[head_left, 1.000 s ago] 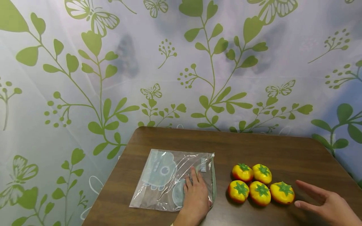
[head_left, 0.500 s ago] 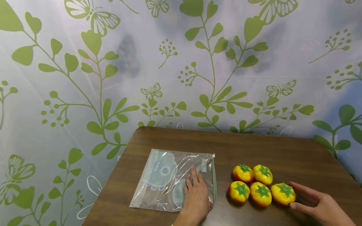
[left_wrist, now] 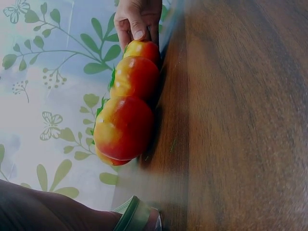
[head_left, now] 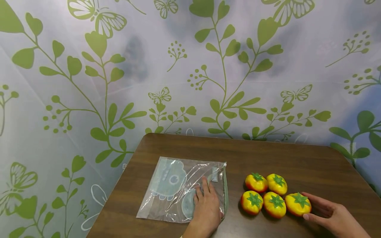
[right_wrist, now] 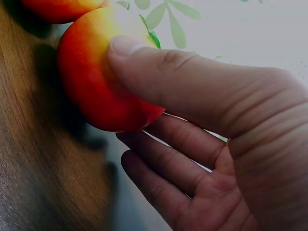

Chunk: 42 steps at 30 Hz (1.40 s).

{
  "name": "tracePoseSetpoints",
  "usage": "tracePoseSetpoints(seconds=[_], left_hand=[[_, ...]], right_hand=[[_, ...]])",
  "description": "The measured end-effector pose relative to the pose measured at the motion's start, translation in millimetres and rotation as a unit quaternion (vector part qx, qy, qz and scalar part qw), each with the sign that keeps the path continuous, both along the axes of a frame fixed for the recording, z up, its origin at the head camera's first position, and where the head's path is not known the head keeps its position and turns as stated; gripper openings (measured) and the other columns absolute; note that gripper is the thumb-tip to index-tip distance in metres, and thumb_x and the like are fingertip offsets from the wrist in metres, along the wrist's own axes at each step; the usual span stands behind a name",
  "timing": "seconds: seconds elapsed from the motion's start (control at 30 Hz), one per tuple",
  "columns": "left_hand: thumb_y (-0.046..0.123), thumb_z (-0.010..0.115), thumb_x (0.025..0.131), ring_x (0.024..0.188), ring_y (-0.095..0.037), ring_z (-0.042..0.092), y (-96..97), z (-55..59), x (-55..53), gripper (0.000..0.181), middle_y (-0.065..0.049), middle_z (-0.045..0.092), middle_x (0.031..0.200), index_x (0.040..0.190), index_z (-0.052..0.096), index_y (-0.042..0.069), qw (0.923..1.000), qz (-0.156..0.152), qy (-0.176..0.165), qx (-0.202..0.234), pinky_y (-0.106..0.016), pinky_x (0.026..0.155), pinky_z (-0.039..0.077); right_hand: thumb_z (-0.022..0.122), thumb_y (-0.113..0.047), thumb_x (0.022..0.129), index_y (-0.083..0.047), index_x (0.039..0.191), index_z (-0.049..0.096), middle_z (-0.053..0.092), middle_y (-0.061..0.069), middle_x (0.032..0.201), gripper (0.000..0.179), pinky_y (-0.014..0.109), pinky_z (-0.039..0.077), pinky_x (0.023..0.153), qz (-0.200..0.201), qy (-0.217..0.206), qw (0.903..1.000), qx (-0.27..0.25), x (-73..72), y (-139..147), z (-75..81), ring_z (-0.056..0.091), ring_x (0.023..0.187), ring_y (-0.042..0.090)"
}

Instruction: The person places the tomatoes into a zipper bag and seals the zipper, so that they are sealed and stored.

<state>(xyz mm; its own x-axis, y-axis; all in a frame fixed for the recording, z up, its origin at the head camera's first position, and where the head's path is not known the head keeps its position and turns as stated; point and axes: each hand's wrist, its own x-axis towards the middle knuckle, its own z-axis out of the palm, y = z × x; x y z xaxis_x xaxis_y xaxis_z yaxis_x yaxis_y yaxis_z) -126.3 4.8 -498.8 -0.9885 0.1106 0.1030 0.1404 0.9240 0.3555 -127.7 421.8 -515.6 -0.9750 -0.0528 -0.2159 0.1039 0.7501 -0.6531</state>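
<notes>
Backdrop cloth (head_left: pixel 163 76): pale grey-lilac, printed with green leaves, stems and butterflies, behind everything. Tabletop (head_left: pixel 241 153): dark brown wood grain, rounded far corners. Clear plastic bag (head_left: pixel 175 200): flat on the tabletop's left half, shiny creases. Two pale blue shapes show on it, a larger creature-like one (head_left: pixel 175 180) with a round eye-like ring, and a rounded one (head_left: pixel 187 206) partly behind the hand; can't tell whether these are prints or contents. Small light marks on the larger shape, too small to read.

Left hand (head_left: pixel 207 205): rests on the bag's right part, fingers straight and slightly spread, no grip on anything. Right hand (head_left: pixel 336 215): at the right end of the fruit group, grip pinching the rightmost fruit (head_left: pixel 298 205), thumb on its side, fingers reaching to the other side, as the right wrist view shows. That fruit sits on the tabletop, end of the front row, just beside the front middle fruit (head_left: pixel 274 205).

Others: front left fruit (head_left: pixel 251 203), back left fruit (head_left: pixel 256 183), back right fruit (head_left: pixel 276 184). All yellow-red, green leaf caps up. Green strip (head_left: pixel 225 195): along the bag's right edge. Pale rectangle (head_left: pixel 214 174): near that strip, nothing legible.
</notes>
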Motion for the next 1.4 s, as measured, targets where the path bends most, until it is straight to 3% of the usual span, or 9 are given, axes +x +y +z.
tracePoseSetpoints(seconds=[0.1, 0.23, 0.47, 0.57, 0.8, 0.87, 0.93, 1.07, 1.4], left_hand=[[0.024, 0.106, 0.063, 0.137, -0.063, 0.055, 0.3, -0.6, 0.7, 0.11, -0.035, 0.039, 0.166, 0.151, 0.051, -0.013, 1.0, 0.0, 0.003, -0.001, -0.067, 0.107, 0.054], [0.025, 0.106, 0.063, 0.136, -0.063, 0.056, 0.4, -1.2, 1.7, 0.11, -0.035, 0.04, 0.166, 0.15, 0.051, -0.013, 1.0, -0.001, 0.009, -0.003, -0.067, 0.106, 0.055], [0.026, 0.106, 0.063, 0.136, -0.063, 0.057, 0.4, -0.4, 1.5, 0.109, -0.035, 0.041, 0.165, 0.15, 0.052, -0.012, 0.9999, -0.001, 0.013, -0.009, -0.066, 0.106, 0.055], [0.025, 0.106, 0.063, 0.136, -0.064, 0.056, 0.2, -1.9, 0.7, 0.11, -0.035, 0.04, 0.166, 0.151, 0.051, -0.012, 0.9999, -0.002, 0.012, -0.008, -0.067, 0.106, 0.055], [0.024, 0.105, 0.062, 0.135, -0.066, 0.055, 0.1, -17.5, -1.6, 0.112, -0.036, 0.038, 0.166, 0.151, 0.049, -0.013, 0.9993, -0.005, 0.036, 0.012, -0.069, 0.103, 0.056], [0.024, 0.106, 0.062, 0.135, -0.066, 0.055, 0.1, -19.3, -1.9, 0.113, -0.036, 0.037, 0.167, 0.151, 0.048, -0.013, 0.9992, -0.005, 0.037, 0.015, -0.069, 0.102, 0.056], [0.024, 0.106, 0.062, 0.136, -0.066, 0.055, -0.1, -18.2, -1.8, 0.113, -0.036, 0.036, 0.167, 0.152, 0.048, -0.013, 0.9994, -0.005, 0.029, 0.015, -0.069, 0.103, 0.055], [0.025, 0.106, 0.063, 0.137, -0.065, 0.055, -0.2, -5.2, 0.8, 0.112, -0.035, 0.036, 0.168, 0.153, 0.049, -0.012, 1.0, -0.003, 0.007, 0.003, -0.068, 0.106, 0.054], [0.026, 0.106, 0.066, 0.139, -0.063, 0.055, 0.1, 3.0, 2.6, 0.109, -0.035, 0.038, 0.168, 0.152, 0.051, -0.011, 0.9999, 0.001, -0.008, -0.012, -0.066, 0.108, 0.054]], right_hand=[[0.084, -0.038, 0.098, 0.009, 0.161, 0.045, 0.05, 0.041, 0.157, 0.087, 0.018, 0.061, 0.081, -0.001, 0.0, 1.0, 0.006, -0.1, -0.7, -0.5, 0.068, 0.105, -0.011], [0.084, -0.04, 0.097, 0.009, 0.159, 0.047, 0.052, 0.041, 0.155, 0.088, 0.021, 0.063, 0.08, -0.007, 0.004, 0.9997, 0.025, 0.8, -1.2, 0.3, 0.078, 0.116, 0.03], [0.085, -0.042, 0.096, 0.01, 0.157, 0.05, 0.052, 0.041, 0.154, 0.088, 0.017, 0.06, 0.076, -0.016, 0.03, 0.9987, 0.04, 6.6, 0.7, 10.4, 0.073, 0.103, -0.003], [0.085, -0.042, 0.096, 0.011, 0.157, 0.048, 0.051, 0.042, 0.153, 0.089, 0.017, 0.06, 0.076, -0.019, 0.026, 0.9986, 0.041, 8.4, -1.5, 17.3, 0.08, 0.106, 0.015], [0.087, -0.043, 0.094, 0.013, 0.157, 0.047, 0.056, 0.043, 0.148, 0.093, 0.024, 0.064, 0.077, -0.023, 0.031, 0.9977, 0.055, 12.5, -10.0, 31.3, 0.079, 0.11, 0.038], [0.088, -0.042, 0.093, 0.013, 0.156, 0.048, 0.057, 0.044, 0.147, 0.092, 0.025, 0.064, 0.077, -0.019, 0.041, 0.9973, 0.057, 13.9, -12.0, 35.5, 0.081, 0.107, 0.03], [0.088, -0.039, 0.093, 0.012, 0.156, 0.049, 0.058, 0.043, 0.147, 0.09, 0.022, 0.064, 0.076, -0.012, 0.054, 0.997, 0.055, 15.3, -13.2, 40.0, 0.08, 0.102, 0.009], [0.09, -0.036, 0.091, 0.01, 0.156, 0.052, 0.059, 0.042, 0.147, 0.088, 0.019, 0.062, 0.076, 0.001, 0.077, 0.9956, 0.054, 17.4, -16.5, 49.0, 0.058, 0.096, -0.023], [0.088, -0.039, 0.092, 0.005, 0.155, 0.056, 0.064, 0.039, 0.143, 0.083, 0.021, 0.062, 0.074, 0.036, 0.093, 0.9907, 0.093, 15.0, -31.8, 80.8, 0.061, 0.097, -0.022]])
